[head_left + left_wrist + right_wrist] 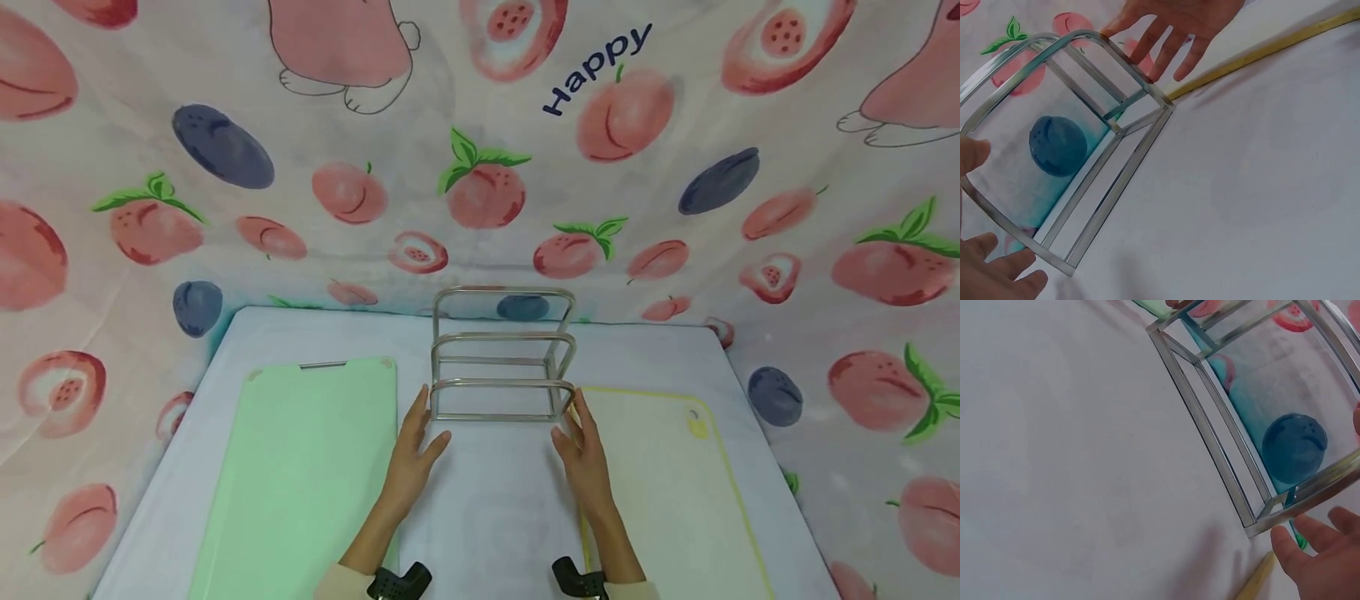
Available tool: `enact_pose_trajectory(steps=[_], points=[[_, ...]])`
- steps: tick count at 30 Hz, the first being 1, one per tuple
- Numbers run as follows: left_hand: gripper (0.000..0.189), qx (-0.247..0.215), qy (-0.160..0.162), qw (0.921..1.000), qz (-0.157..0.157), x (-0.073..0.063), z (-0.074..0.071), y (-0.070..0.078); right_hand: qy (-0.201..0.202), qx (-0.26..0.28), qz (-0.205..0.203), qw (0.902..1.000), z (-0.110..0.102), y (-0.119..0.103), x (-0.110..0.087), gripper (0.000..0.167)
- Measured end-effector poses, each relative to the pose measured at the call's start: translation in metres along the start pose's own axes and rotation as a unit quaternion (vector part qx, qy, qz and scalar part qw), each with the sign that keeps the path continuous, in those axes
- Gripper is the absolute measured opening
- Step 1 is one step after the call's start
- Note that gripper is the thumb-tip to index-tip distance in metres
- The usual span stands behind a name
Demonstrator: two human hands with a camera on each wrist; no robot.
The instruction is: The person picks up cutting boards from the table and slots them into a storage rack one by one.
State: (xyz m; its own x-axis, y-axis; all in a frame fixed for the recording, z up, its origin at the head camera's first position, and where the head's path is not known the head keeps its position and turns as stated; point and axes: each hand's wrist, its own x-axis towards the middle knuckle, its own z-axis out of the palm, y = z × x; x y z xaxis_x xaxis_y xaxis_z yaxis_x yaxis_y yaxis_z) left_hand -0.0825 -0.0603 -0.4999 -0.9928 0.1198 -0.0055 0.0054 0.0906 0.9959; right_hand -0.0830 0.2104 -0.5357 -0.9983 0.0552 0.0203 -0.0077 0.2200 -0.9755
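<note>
A metal rack (502, 337) stands on the table (487, 508), mid-frame. The left hand (408, 461) and right hand (587, 467) spread fingers at its sides.

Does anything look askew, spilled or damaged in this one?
Nothing stands out. The metal rack looks unbent between the left hand and right hand; the green board and yellow-edged board lie flat; no spill shows.

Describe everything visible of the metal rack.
The rack is shiny, silvery and apparently metal, with three rounded hoops one behind another, joined by straight base bars. Its slots hold nothing. It stands upright on the white table, between the green board and the yellow-edged board. The left hand and right hand flank it, fingertips seemingly touching.
</note>
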Motion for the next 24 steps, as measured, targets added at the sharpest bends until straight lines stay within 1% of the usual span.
enact_pose_trajectory(steps=[3, 5, 8, 10, 12, 15, 17, 20, 24], points=[[0.07, -0.014, 0.023, 0.9996, 0.004, -0.001, -0.003, -0.001, 0.028, -0.001, 0.029, 0.9992, 0.003, -0.002, -0.003, 0.066], [0.067, -0.024, 0.039, 0.9989, 0.006, -0.002, -0.009, -0.008, 0.051, 0.001, 0.044, 0.9977, 0.007, -0.005, -0.005, 0.064], [0.064, -0.023, 0.059, 0.9979, 0.015, -0.003, -0.023, -0.022, 0.073, 0.006, 0.051, 0.9961, 0.018, -0.008, -0.01, 0.061], [0.063, -0.017, 0.073, 0.9969, 0.021, -0.006, -0.037, -0.033, 0.074, 0.009, 0.049, 0.996, 0.028, -0.01, -0.014, 0.06], [0.061, -0.005, 0.091, 0.9956, 0.023, -0.012, -0.054, -0.038, 0.068, 0.019, 0.043, 0.9966, 0.039, -0.012, -0.018, 0.058], [0.058, 0.009, 0.119, 0.9928, 0.009, -0.023, -0.078, -0.041, 0.053, 0.031, 0.036, 0.9975, 0.053, -0.015, -0.023, 0.053], [0.056, 0.013, 0.135, 0.9907, -0.003, -0.03, -0.091, -0.042, 0.04, 0.036, 0.033, 0.998, 0.061, -0.017, -0.025, 0.049], [0.057, 0.024, 0.147, 0.9886, -0.026, -0.037, -0.105, -0.041, 0.018, 0.038, 0.025, 0.9988, 0.071, -0.019, -0.027, 0.044], [0.061, 0.033, 0.146, 0.9868, -0.062, -0.048, -0.116, -0.041, -0.022, 0.045, 0.014, 0.9986, 0.087, -0.021, -0.028, 0.035]])
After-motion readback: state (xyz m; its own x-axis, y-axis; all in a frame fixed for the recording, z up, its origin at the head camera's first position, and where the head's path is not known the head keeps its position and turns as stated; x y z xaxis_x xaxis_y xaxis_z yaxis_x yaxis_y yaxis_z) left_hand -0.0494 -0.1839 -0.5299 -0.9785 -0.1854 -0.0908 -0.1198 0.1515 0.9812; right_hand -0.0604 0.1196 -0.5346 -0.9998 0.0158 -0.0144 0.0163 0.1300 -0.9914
